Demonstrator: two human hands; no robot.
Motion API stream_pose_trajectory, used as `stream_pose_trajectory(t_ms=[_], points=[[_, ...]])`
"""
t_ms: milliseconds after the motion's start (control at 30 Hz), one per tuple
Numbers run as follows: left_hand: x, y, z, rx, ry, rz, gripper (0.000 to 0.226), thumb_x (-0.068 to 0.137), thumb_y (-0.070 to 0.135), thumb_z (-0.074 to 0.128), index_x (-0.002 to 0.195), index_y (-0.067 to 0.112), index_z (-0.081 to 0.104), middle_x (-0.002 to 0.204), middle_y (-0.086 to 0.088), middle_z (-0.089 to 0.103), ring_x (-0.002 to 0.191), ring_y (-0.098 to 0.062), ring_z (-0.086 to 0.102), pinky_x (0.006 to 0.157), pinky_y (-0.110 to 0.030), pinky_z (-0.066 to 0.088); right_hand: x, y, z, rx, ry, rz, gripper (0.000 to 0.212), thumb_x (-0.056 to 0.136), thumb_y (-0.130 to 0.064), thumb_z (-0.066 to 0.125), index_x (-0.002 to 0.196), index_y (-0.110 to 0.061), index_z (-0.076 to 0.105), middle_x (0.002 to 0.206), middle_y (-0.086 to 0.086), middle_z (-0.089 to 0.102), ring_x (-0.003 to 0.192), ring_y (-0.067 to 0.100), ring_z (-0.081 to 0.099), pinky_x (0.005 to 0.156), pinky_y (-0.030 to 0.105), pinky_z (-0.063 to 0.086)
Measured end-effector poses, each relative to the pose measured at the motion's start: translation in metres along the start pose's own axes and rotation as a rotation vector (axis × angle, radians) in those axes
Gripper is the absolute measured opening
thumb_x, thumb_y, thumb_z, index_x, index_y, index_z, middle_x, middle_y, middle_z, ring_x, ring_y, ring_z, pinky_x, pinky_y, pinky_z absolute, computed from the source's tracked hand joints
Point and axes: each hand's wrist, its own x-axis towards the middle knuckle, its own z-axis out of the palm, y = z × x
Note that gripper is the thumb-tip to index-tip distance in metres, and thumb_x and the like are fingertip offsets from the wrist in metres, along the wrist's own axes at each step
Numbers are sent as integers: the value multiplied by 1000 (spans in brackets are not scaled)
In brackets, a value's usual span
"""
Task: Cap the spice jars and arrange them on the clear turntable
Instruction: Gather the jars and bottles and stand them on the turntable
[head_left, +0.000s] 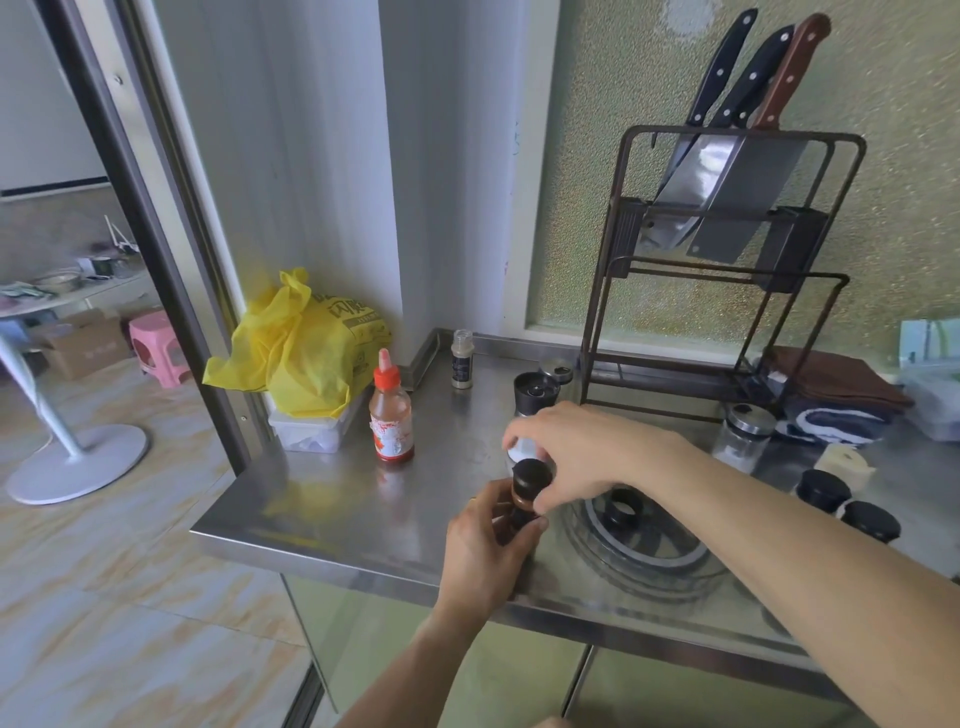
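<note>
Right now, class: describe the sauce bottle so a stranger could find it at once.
Start at the steel counter and go to its left end, beside the yellow bag. The sauce bottle stands upright there, alone. Unlike the dark-lidded jars, it has a red pointed nozzle.

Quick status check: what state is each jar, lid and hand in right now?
Brown jar: held upright over the counter, black cap on top.
Left hand: gripping the brown jar's body.
Right hand: fingers on the cap.
Turntable: holds only one loose black lid.
Glass jar: off the turntable, metal lid on.
Two black-capped jars: capped, off the turntable.
Sauce bottle: capped, upright.
</note>
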Motion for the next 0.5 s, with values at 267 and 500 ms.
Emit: stream_pose_trajectory(t_ms=[267,500], points=[[0,-1,4,48,55,8,27,81,36,78,103,30,64,92,15,75,87,-6,73,81,-37,62,1,-4,17,-46,96,25,44,80,-36,75,61,-10,45,63,7,49,55,27,49,48,34,35],[-7,15,-18,128,-49,37,48,78,48,72,122,34,59,113,21,68,109,4,63,89,-12,50,-5,-1,28,-3,168,20,32,81,-42,72,78,-17,53,78,5,63,69,26,62,54,34,47]])
